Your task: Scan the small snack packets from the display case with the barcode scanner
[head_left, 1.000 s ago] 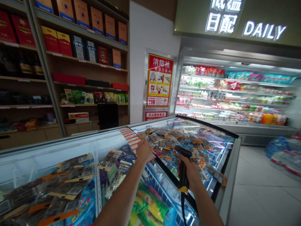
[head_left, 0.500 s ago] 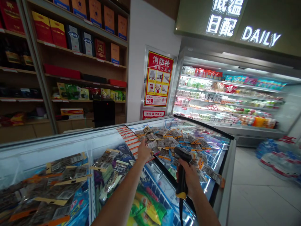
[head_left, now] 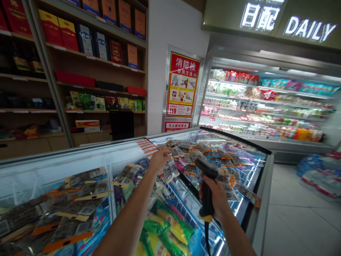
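Note:
Over the chest freezer, my left hand pinches the top of a clear snack packet with a barcode label, which hangs below the fingers. Wrapped round the handle of a black and yellow barcode scanner is my right hand. The scanner's head points forward and left, towards the packet side, and its cable drops down. Many similar packets lie in a spread on the freezer's glass lid, beyond both hands. More packets are heaped at the left.
Green and yellow bags lie in the freezer beneath my arms. A black-edged rim bounds the freezer at the right. Shelves with boxes stand behind left, a lit refrigerated display behind right. Bottled water packs sit on the floor.
My left hand has drawn a packet back and left from the spread, and it now hangs from the fingers. The scanner stays in my right hand, and the view has shifted slightly.

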Motion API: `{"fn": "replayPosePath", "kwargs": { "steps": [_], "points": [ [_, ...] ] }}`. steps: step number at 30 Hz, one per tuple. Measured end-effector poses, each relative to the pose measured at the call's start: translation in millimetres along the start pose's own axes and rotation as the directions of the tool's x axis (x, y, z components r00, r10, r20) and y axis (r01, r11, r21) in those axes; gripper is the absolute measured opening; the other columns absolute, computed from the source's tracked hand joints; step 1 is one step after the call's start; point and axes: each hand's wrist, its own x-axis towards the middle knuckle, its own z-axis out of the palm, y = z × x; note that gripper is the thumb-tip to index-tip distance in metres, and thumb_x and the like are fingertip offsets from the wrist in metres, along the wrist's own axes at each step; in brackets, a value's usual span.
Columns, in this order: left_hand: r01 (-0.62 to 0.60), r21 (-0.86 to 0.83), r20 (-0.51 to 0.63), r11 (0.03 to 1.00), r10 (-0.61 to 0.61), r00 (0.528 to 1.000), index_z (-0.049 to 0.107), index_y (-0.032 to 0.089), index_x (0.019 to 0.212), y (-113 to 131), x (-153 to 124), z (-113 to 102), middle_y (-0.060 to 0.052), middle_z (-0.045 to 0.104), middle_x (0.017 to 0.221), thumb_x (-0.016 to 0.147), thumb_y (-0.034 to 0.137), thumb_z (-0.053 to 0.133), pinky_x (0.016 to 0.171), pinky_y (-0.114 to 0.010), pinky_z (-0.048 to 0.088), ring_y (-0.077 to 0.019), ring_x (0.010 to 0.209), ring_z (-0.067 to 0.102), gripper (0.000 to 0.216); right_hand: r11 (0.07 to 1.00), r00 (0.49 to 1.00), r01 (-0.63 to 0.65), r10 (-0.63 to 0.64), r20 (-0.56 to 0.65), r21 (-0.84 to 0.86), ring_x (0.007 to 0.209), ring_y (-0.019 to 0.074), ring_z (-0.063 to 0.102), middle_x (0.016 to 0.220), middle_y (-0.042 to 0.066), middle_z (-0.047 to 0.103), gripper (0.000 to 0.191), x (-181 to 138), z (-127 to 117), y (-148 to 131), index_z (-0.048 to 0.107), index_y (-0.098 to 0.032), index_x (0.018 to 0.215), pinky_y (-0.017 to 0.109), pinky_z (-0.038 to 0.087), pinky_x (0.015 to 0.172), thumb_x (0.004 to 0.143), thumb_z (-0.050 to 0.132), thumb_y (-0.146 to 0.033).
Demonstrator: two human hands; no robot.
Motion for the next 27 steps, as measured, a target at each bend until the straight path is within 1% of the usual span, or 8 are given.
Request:
{"fn": "replayPosePath", "kwargs": {
  "steps": [3,6,13,15,18,21,23,27],
  "points": [
    [-0.053,0.221,-0.019,0.974,0.059,0.998,0.062,0.02,0.088,16,-5,-6,0.001,0.063,0.071,0.066,0.022,0.057,0.062,-0.023,0.038,-0.0141,0.067,0.056,0.022,1.0,1.0,0.001,-0.001,-0.002,-0.005,0.031,0.0103,0.046,0.046,-0.004,0.055,0.039,-3,2,-1,0.056,-0.015,0.084,0.021,0.034,0.027,0.061,0.066,-0.045],
    [-0.074,0.363,-0.002,0.929,0.08,0.997,0.061,0.018,0.08,23,-7,-4,-0.001,0.062,0.07,0.069,0.022,0.055,0.065,-0.025,0.038,-0.0159,0.071,0.056,0.013,1.0,1.0,0.002,-0.002,-0.024,0.001,0.033,0.0104,0.047,0.047,-0.005,0.055,0.038,-5,2,-3,0.055,-0.016,0.082,0.021,0.037,0.029,0.06,0.067,-0.045],
    [-0.131,0.375,0.195,0.918,0.061,0.979,0.062,0.018,0.079,16,-11,12,-0.003,0.065,0.082,0.069,0.028,0.058,0.073,-0.026,0.04,-0.0177,0.082,0.057,0.015,1.0,1.0,0.001,-0.001,-0.007,-0.03,0.034,0.0105,0.048,0.048,-0.005,0.054,0.032,-5,1,-5,0.054,-0.017,0.078,0.021,0.038,0.03,0.063,0.065,-0.041],
    [-0.093,0.455,0.149,0.886,0.028,0.989,0.062,0.016,0.084,16,-14,12,-0.007,0.064,0.092,0.067,0.034,0.061,0.077,-0.028,0.04,-0.0215,0.091,0.056,0.024,0.999,1.0,-0.008,0.008,-0.01,-0.039,0.034,0.0107,0.048,0.047,-0.005,0.053,0.032,-4,0,-4,0.054,-0.017,0.079,0.021,0.037,0.029,0.063,0.065,-0.042],
    [0.088,0.538,0.04,0.838,-0.129,0.991,0.061,0.016,0.087,19,-21,11,-0.015,0.063,0.099,0.065,0.049,0.06,0.078,-0.034,0.04,-0.0285,0.097,0.055,0.04,0.999,0.999,-0.025,0.024,-0.038,-0.038,0.033,0.0109,0.048,0.047,-0.005,0.054,0.034,-2,-2,-2,0.053,-0.017,0.08,0.021,0.037,0.029,0.061,0.067,-0.043],
    [0.227,0.526,0.08,0.82,-0.314,0.946,0.06,0.018,0.083,21,-31,17,-0.016,0.066,0.092,0.062,0.06,0.057,0.073,-0.035,0.041,-0.031,0.091,0.059,0.047,0.999,1.0,-0.014,0.013,-0.029,-0.041,0.034,0.0109,0.049,0.048,-0.005,0.055,0.033,-3,-2,-2,0.053,-0.017,0.078,0.021,0.036,0.029,0.061,0.067,-0.043],
    [0.231,0.515,0.088,0.825,-0.319,0.944,0.058,0.017,0.09,20,-37,26,-0.016,0.065,0.092,0.06,0.055,0.061,0.073,-0.035,0.041,-0.031,0.091,0.059,0.049,0.999,1.0,-0.006,0.005,-0.016,-0.049,0.034,0.0108,0.049,0.048,-0.004,0.055,0.032,-3,-2,-2,0.053,-0.017,0.078,0.02,0.036,0.029,0.063,0.065,-0.042],
    [0.149,0.448,0.095,0.881,-0.212,0.973,0.05,0.017,0.108,7,-38,43,-0.016,0.062,0.104,0.062,0.033,0.066,0.074,-0.034,0.042,-0.0288,0.095,0.058,0.051,0.999,1.0,-0.016,0.015,-0.023,-0.044,0.033,0.0102,0.047,0.047,-0.005,0.055,0.033,-2,-2,-1,0.055,-0.016,0.08,0.021,0.036,0.029,0.063,0.065,-0.042]
  ]
}}
